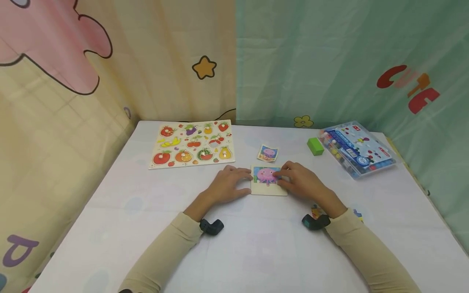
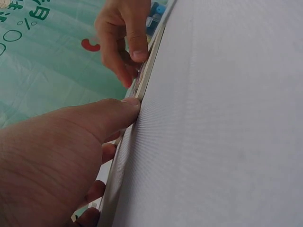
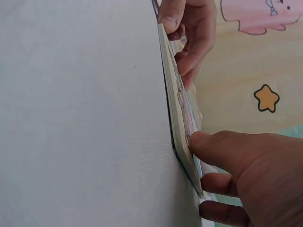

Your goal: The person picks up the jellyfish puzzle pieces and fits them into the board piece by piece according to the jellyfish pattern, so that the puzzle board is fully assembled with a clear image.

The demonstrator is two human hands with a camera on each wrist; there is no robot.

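While the left grip (image 1: 228, 185) rests uncurled along its left edge and the right grip (image 1: 302, 181) touches its pink octopus (image 1: 265, 176), pinching or not cannot be told, one board (image 1: 268, 190), thin, rectangular, seemingly wood, lies mid-counter (image 1: 238, 252), likely light, stiff, best taken by opposite edges.

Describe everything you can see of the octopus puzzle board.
The octopus puzzle board is a thin, roughly square, cream panel that looks like wood. Its picture shows a pink octopus on blue and green, with a plain strip along the near edge. Part of the picture looks raised. It lies on the white table; the left hand touches its left side, the right hand its right side and picture.
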